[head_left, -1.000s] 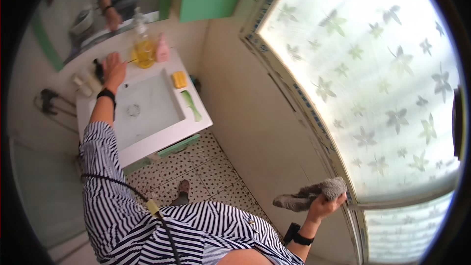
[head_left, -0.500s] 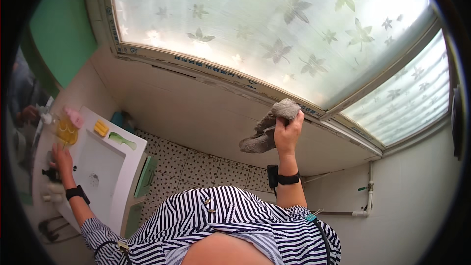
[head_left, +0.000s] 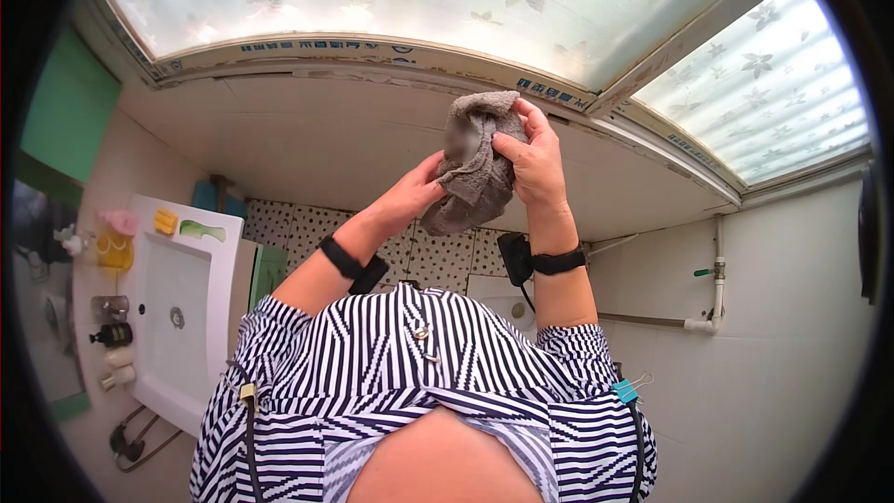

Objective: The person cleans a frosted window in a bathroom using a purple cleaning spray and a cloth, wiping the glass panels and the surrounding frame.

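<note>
A crumpled grey-brown cloth (head_left: 475, 182) hangs in front of me, just below the window frame, held between both hands. My right hand (head_left: 533, 156) grips its upper right edge, thumb pressed on the front and fingers behind. On the lower left side, my left hand (head_left: 413, 194) has closed on the cloth's edge; its fingertips are partly hidden by the folds. Both wrists wear black bands.
A frosted window (head_left: 391, 0) with leaf patterns spans the top, its frame (head_left: 307, 48) crossing above my hands. To the left stands a white sink (head_left: 177, 265) with a yellow sponge (head_left: 166, 220), green brush (head_left: 202, 230) and bottles beside it. White pipes (head_left: 717, 293) run along the right wall.
My left hand has left the sink's edge and come across to the cloth. The right hand still holds the cloth. The view has turned, so the sink appears further left.
</note>
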The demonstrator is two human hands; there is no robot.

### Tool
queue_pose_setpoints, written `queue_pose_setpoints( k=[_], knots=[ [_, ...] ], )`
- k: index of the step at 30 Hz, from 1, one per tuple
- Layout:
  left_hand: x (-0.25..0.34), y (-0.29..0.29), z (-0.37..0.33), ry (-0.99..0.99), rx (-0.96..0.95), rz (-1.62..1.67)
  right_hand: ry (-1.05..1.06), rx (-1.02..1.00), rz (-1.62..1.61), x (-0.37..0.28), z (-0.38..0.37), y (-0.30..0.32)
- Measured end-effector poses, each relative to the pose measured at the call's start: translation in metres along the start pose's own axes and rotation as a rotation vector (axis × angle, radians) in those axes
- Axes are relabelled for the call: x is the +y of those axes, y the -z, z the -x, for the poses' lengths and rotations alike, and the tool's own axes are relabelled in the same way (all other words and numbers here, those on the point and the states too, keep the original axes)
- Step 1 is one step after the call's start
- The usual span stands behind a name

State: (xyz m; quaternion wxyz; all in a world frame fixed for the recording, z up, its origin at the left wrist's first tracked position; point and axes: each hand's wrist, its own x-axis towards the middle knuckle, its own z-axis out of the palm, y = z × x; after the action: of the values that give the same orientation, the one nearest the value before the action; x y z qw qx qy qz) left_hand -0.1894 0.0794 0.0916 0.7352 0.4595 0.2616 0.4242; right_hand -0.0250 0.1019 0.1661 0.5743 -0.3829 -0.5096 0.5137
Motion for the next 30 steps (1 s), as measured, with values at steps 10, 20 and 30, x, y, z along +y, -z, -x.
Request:
queue_pose_setpoints(
  k=[10, 20, 30],
  knots=[
    [-0.047, -0.041, -0.065, 0.013, 0.293, 0.143, -0.153, 0.185, -0.153, 0.011, 0.029, 0.117],
    [-0.020, -0.116, -0.069, -0.523, 0.163, -0.320, 0.334, 0.373, 1.213, 0.070, 0.029, 0.176],
    [-0.064, -0.132, -0.041, -0.686, -0.378, -1.280, -0.180, -0.226, -0.885, 0.116, 0.033, 0.226]
  ],
)
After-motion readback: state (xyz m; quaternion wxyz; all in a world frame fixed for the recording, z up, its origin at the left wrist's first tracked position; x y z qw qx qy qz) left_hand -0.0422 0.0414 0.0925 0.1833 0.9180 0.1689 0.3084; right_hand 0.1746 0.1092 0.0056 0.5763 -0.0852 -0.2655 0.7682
